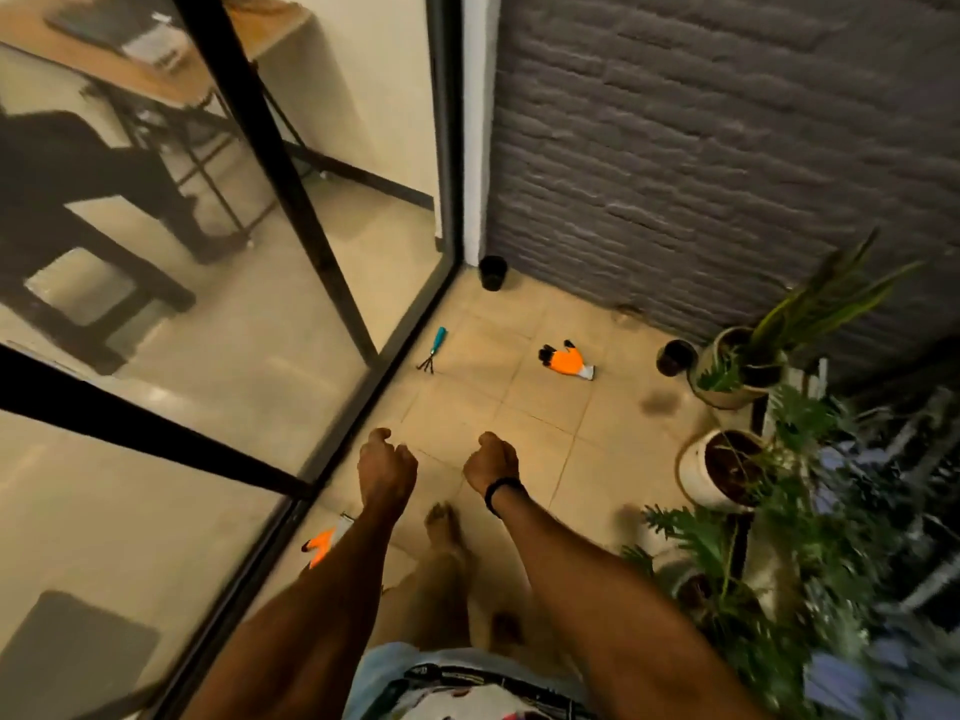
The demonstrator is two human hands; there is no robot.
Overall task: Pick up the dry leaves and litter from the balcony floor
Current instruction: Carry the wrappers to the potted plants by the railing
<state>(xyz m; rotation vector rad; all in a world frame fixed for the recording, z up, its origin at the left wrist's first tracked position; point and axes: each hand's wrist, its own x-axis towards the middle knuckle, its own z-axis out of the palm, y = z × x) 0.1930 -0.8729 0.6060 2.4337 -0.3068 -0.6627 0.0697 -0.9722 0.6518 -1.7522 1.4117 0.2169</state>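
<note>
Your left hand (387, 459) and right hand (491, 459) hold nothing, fingers curled under. Glove up first: the orange glove (569, 362) lies well beyond the right fingers. Leaves (possibly the dark patch (657, 402) farther right) are too blurred to confirm.

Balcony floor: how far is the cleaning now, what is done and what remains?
Done: nothing I can confirm; no pile or bag of litter shows. In hand: the left hand and right hand are curled and seem to hold nothing. Left: a dark blurred spot, maybe a leaf, lies on the floor near the white pot. The far orange glove, near orange glove and hand rake lie untouched.
</note>
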